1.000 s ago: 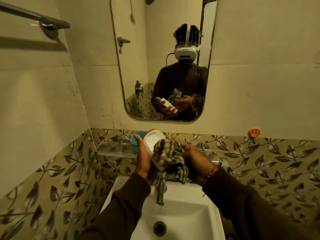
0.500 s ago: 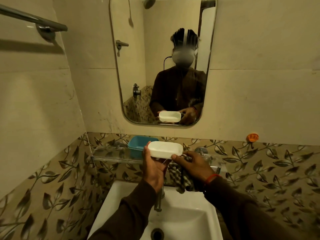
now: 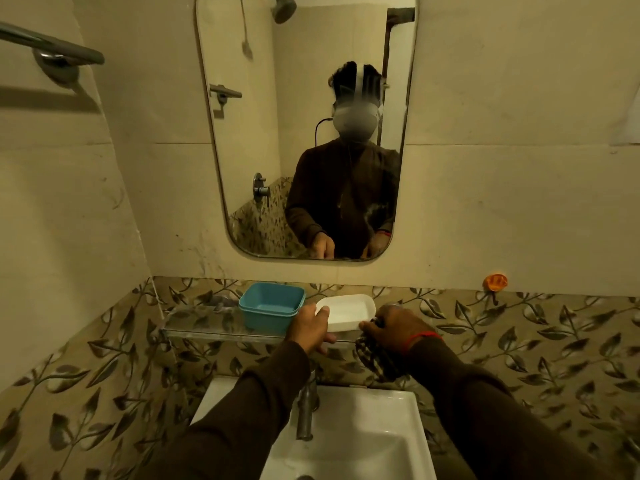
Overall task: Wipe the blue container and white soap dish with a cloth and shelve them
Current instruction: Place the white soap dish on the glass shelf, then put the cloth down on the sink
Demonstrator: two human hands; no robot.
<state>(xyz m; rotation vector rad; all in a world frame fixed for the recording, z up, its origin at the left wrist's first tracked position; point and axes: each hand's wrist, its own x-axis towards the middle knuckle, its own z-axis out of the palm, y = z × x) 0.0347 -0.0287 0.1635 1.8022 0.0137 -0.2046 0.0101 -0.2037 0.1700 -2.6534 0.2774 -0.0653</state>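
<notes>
Setting down: the white soap dish [image 3: 348, 311] is at the glass shelf [image 3: 207, 332], level and mouth up, just right of the blue container [image 3: 272, 311]; whether its base already touches the glass cannot be told.
Left hand [image 3: 309, 329]: fingers curled round the dish's left end, thumb on the rim, the other fingers hidden beneath or behind it.
Right hand [image 3: 393, 329]: closed on the checked cloth [image 3: 375, 356], which hangs below the knuckles toward the sink [image 3: 388, 410]; its fingertips meet the dish's right end.
Blue container: already on the shelf, just beyond the left thumb, close to the dish and possibly touching it.
Doing it well: keep the dish flat, lower it until the base rests fully on the glass, then slide the lower fingers out sideways rather than lifting.
Clearance: leave a small gap on the thumb side so the dish does not nudge the blue container.
Edge: the dish's near side lies close to the shelf's front lip, by the palm; push it a little toward the wall before letting go.
Cloth: keep it bunched in the right fist, clear of the tap [image 3: 306, 410].
</notes>
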